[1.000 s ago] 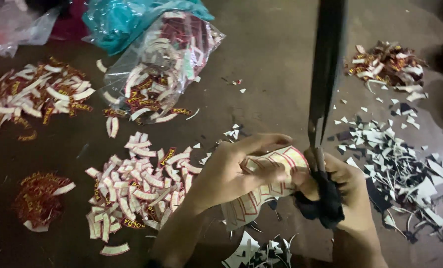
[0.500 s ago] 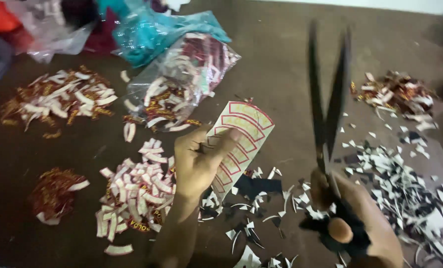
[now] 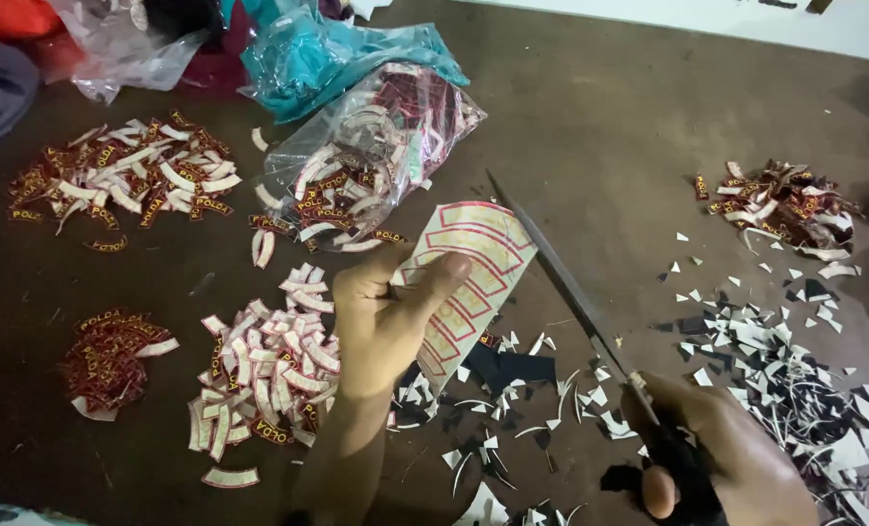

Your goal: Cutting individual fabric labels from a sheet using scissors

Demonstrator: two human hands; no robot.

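Note:
My left hand (image 3: 386, 317) pinches a cream sheet of curved red-outlined patches (image 3: 469, 278), holding it upright over the brown table. My right hand (image 3: 722, 458) grips black-handled scissors (image 3: 576, 292); their long blades angle up-left and the tip reaches the sheet's right edge. A heap of cut curved patches (image 3: 264, 375) lies just left of my left wrist. Dark and white offcuts (image 3: 512, 390) are scattered under both hands.
A clear plastic bag of patches (image 3: 376, 161) lies beyond the sheet, with a teal bag (image 3: 327, 49) behind it. More patch heaps sit at far left (image 3: 128, 185), lower left (image 3: 108, 356) and far right (image 3: 780, 205). A scrap pile (image 3: 795, 375) spreads on the right.
The scissors have swung from upright to slanting toward the sheet, blades closed together. My left hand still holds the sheet raised, slightly farther right.

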